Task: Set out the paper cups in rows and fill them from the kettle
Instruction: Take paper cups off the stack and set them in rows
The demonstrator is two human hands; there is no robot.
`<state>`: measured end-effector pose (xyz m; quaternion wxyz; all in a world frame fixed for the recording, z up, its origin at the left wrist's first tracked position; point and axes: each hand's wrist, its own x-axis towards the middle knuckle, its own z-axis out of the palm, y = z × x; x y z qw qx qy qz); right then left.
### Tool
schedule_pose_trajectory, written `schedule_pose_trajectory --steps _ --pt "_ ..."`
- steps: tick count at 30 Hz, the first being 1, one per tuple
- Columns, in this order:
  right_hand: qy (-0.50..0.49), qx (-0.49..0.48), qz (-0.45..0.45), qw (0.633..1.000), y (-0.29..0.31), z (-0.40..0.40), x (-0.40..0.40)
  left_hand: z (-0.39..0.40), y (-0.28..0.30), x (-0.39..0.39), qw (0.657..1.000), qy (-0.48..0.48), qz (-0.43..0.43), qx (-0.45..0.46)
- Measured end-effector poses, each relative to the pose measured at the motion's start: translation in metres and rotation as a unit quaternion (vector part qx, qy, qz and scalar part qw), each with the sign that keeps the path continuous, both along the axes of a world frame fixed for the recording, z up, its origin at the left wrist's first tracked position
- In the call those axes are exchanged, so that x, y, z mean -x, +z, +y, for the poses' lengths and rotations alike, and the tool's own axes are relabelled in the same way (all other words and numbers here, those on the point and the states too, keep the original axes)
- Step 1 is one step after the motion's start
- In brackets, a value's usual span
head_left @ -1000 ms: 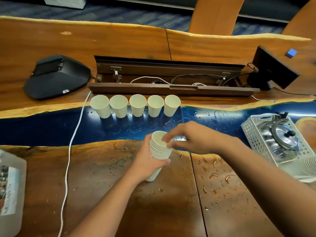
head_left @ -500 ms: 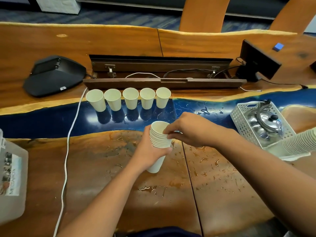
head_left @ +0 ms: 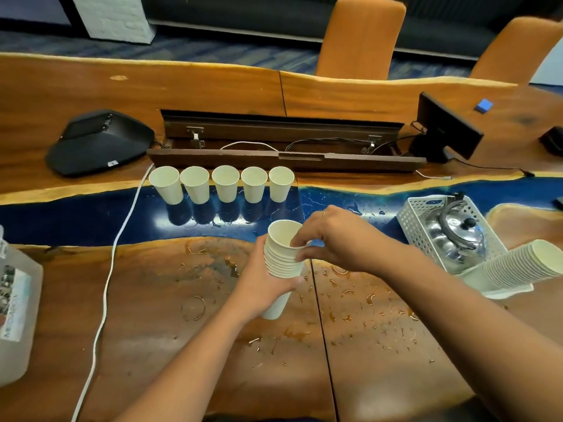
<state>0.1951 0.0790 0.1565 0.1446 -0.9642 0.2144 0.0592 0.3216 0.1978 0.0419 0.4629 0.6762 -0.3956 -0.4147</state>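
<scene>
Left hand (head_left: 262, 284) grips a nested stack (head_left: 281, 263) of cream paper cups, tilted, ribbed by overlapping rims, held above the surface (head_left: 152, 315) at centre. Right hand (head_left: 338, 239) pinches the rim of the top cup (head_left: 283, 234), thumb outside and a fingertip inside.

At 12 o'clock from the stack, five cups (head_left: 224, 184) stand upright in one row, rims nearly touching, on the blue resin band, their reflections visible below them.

At 3 o'clock, a steel kettle (head_left: 457, 236) with a black knob lies in a white perforated basket (head_left: 414, 220); a second stack (head_left: 524, 263) of cups lies on its side just beside the basket.

Water drops and ring marks scatter over the wood.

At 9 o'clock, a translucent jug (head_left: 15, 312) carries a printed label; its writing is too blurred to read. A white cable (head_left: 112, 263) runs between jug and stack.
</scene>
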Motion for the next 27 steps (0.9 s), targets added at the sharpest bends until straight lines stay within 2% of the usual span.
schedule_pose_trajectory --steps 4,16,19,24,27 --pt "0.023 -0.012 -0.028 0.999 -0.004 -0.002 0.011 -0.001 -0.001 0.008 1.000 0.011 0.013 -0.001" --pt "-0.016 -0.023 -0.069 0.997 -0.011 -0.029 0.023 -0.038 0.001 0.009 1.000 0.004 0.003 0.002" --pt "-0.032 -0.040 -0.136 0.989 -0.010 -0.044 0.020 -0.048 0.005 0.003 1.000 0.006 -0.004 0.007" --pt "-0.098 -0.110 -0.259 0.955 0.007 -0.082 0.017 -0.051 -0.004 -0.008 1.000 0.015 0.001 -0.009" --pt "-0.137 -0.087 -0.288 0.944 0.007 -0.104 0.014 -0.049 -0.012 -0.011 0.999 0.027 0.009 -0.026"
